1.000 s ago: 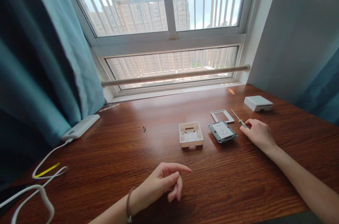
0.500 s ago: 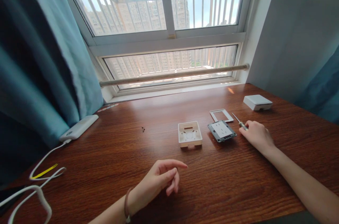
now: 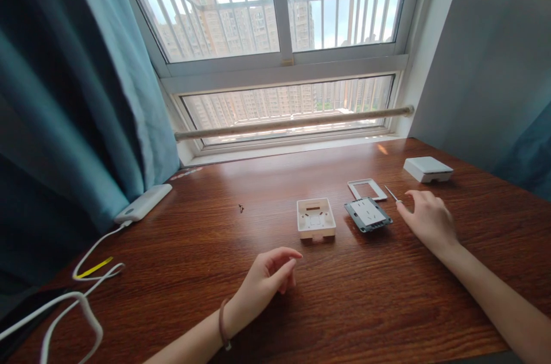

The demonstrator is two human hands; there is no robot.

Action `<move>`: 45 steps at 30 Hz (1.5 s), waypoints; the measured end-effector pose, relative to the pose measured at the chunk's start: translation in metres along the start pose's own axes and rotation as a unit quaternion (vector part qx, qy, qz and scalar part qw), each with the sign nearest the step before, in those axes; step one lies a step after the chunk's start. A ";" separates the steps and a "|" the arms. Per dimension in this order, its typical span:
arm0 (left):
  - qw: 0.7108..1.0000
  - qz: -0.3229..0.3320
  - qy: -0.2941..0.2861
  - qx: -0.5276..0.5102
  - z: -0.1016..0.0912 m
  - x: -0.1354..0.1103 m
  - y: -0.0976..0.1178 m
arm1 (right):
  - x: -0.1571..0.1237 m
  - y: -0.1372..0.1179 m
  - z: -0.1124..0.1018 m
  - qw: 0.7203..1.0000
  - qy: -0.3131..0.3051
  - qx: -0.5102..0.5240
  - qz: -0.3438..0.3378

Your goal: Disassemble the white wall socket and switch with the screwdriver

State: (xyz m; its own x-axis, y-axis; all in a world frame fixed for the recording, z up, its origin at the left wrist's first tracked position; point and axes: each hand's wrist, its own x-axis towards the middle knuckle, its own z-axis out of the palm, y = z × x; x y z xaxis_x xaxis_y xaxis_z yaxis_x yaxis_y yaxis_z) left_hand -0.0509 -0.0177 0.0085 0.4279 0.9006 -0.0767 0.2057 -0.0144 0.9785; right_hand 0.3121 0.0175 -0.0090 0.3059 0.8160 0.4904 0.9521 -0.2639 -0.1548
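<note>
My left hand hovers over the near part of the table, loosely curled and empty; its thumb and index tips are close, with a small gap. Just ahead of it stands an open white wall-socket back box. To the right of the box lies a socket insert with a white face and dark frame. My right hand is beside a screwdriver, thumb and index finger apart. The screwdriver's shaft shows, while the hand hides most of its handle. A white cover frame lies behind the insert.
Small screws lie left of the box. A closed white box stands at the far right. At the left are a white power bank and its white cable with a yellow tie. A window rises behind the table.
My right hand's fingers have spread from around the screwdriver handle. My left index and thumb tips have drawn closer together. The whole view has shifted slightly.
</note>
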 end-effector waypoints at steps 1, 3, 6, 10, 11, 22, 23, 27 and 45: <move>1.000 0.006 0.007 0.011 -0.001 0.001 0.000 | -0.002 -0.009 -0.007 0.998 0.047 0.025 -0.044; 0.999 0.025 0.026 0.039 -0.005 0.008 -0.002 | -0.011 -0.034 -0.021 0.979 0.083 0.099 -0.159; 0.994 0.058 0.060 0.076 -0.011 0.026 -0.007 | -0.030 -0.085 -0.034 0.925 0.036 0.175 -0.337; 0.987 0.081 0.109 0.080 -0.014 0.050 -0.015 | -0.051 -0.145 -0.025 0.893 -0.033 0.134 -0.429; 0.986 0.087 0.120 0.077 -0.014 0.052 -0.016 | -0.053 -0.154 -0.019 0.895 -0.041 0.117 -0.428; 0.970 0.097 0.222 -0.035 -0.004 0.041 -0.015 | -0.051 -0.154 0.002 0.913 -0.014 0.251 -0.321; 0.969 0.086 0.222 -0.068 -0.001 0.041 -0.016 | -0.053 -0.154 0.001 0.904 -0.014 0.303 -0.300; 0.973 0.046 0.095 -0.205 0.013 0.040 -0.011 | -0.065 -0.160 -0.005 0.840 -0.047 0.468 -0.272; 0.904 0.121 0.401 0.086 -0.086 0.071 -0.010 | -0.076 -0.163 0.000 0.786 -0.143 0.476 -0.368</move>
State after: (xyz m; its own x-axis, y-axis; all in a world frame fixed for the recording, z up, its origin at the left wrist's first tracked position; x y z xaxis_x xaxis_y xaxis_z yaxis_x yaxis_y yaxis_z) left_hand -0.0979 0.0833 0.0100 -0.2827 0.8866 0.3661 0.3544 -0.2581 0.8988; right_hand 0.1335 -0.0018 -0.0211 -0.4710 0.6852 0.5556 0.4011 0.7273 -0.5569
